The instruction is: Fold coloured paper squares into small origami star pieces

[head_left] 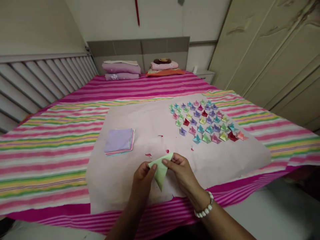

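Note:
Between my hands is a light green sheet of origami paper (161, 171), folded to a triangle with its point hanging downward. My left hand (143, 176) pinches its left corner, thumb on the near face. On the other side my right hand (180, 170) pinches the upper right corner, thumb also in front; a bracelet of white beads (205, 210) circles that wrist. The fingers behind the paper are partly hidden. To the left lies a stack of square origami paper (118, 140), lilac on top. Many small folded paper boats (202, 129) in several colours stand at the right.
A large pale sheet (145, 120) covers the middle of the striped bed (50, 146). Small red paper scraps (148, 155) lie on it near my hands. Folded bedding (122, 69) is piled by the headboard. A slatted rail (45, 78) runs along the left, a wardrobe (270, 50) along the right.

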Available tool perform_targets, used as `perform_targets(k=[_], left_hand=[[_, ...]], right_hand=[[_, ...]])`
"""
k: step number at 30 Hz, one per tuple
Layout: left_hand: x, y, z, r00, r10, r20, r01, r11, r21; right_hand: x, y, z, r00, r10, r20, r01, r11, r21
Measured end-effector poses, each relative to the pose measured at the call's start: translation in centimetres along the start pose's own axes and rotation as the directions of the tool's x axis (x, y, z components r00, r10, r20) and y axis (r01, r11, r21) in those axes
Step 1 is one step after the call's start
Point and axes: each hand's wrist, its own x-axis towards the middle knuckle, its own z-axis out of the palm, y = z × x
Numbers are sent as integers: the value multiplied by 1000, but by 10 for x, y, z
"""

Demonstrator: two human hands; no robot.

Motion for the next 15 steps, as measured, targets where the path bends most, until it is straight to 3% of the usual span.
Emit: perform_targets(k=[5, 10, 15], left_hand=[[1, 2, 6, 997, 41, -59, -43, 999, -18], [0, 5, 6, 998, 21, -61, -24, 998, -53], [5, 11, -9, 992, 126, -21, -118, 967, 228]], right_hand=[[-4, 5, 9, 990, -53, 127, 51, 998, 22], [-6, 9, 9, 999, -52, 4, 52, 996, -75], [-2, 1, 5, 998, -55, -4, 54, 992, -111]])
